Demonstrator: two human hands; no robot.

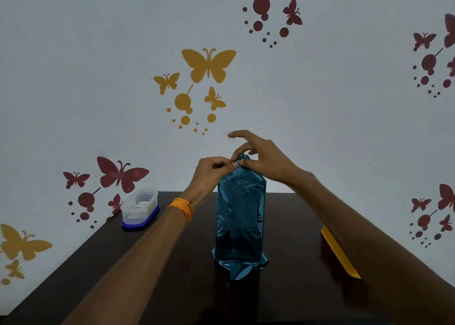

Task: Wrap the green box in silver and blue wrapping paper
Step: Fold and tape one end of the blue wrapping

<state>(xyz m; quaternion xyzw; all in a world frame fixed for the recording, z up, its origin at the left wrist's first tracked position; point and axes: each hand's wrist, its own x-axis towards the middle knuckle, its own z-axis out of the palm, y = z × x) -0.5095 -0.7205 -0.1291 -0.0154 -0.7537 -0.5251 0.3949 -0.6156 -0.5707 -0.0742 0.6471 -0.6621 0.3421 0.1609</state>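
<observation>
The wrapped box [240, 216] stands upright near the middle of the dark wooden table [172, 287], tall and narrow. Glossy blue wrapping paper [241, 191] covers every side that shows (its colour reads more teal than silver in this light). The paper is creased along the front and its lower end flares out in loose folded flaps on the tabletop. Its upper end tapers to a gathered tuft.

Both hands meet at that tuft. The left hand [211, 171], with an orange thread band [181, 207] on its wrist, pinches the paper between thumb and curled fingers. The right hand [264, 157] pinches it from the other side with its thumb and a bent finger, its forefinger stretched out free.

A clear plastic container [140, 209] with a blue rim sits at the table's far left corner, well apart from the box. A yellow tray [341, 253] lies along the right edge. Bare tabletop surrounds the box on all sides, and the butterfly-patterned wall [98, 91] rises just behind the far edge.
</observation>
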